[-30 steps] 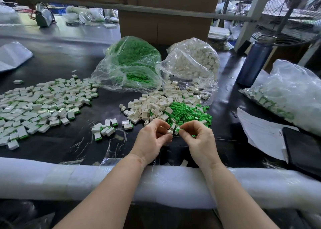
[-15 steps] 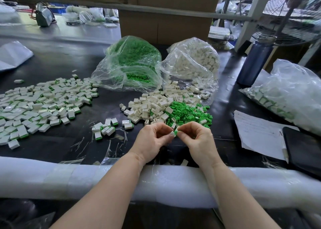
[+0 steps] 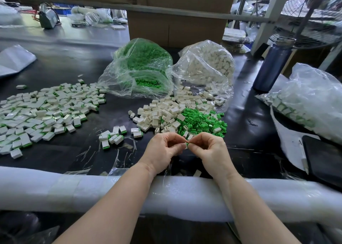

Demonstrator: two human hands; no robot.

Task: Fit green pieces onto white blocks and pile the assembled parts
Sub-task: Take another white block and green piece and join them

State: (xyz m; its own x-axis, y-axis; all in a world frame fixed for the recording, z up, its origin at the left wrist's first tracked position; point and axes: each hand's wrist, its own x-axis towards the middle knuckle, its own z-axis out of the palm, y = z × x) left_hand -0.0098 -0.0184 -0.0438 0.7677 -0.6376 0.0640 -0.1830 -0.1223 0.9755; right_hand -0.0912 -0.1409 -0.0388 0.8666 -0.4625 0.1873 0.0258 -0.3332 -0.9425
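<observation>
My left hand [image 3: 162, 149] and my right hand [image 3: 209, 151] meet fingertip to fingertip just in front of the loose parts. Between them sits a small white block with a green piece [image 3: 186, 145], mostly hidden by the fingers. My left fingers curl round the white block; my right thumb and forefinger pinch the green piece against it. Behind the hands lie a heap of white blocks [image 3: 162, 114] and a heap of green pieces [image 3: 201, 120]. A wide pile of assembled parts [image 3: 46, 110] spreads at the left, with a small cluster [image 3: 112, 137] nearer the hands.
Two clear bags stand behind the heaps, one of green pieces [image 3: 140, 67], one of white blocks [image 3: 207, 65]. A blue bottle [image 3: 273, 64], another bag of parts [image 3: 311, 103], paper and a black tablet [image 3: 325, 160] are at the right. A white foam roll [image 3: 55, 192] lines the near edge.
Both hands have drawn closer together, and the white block and green piece are now pressed together between the fingertips. The heaps have not moved.
</observation>
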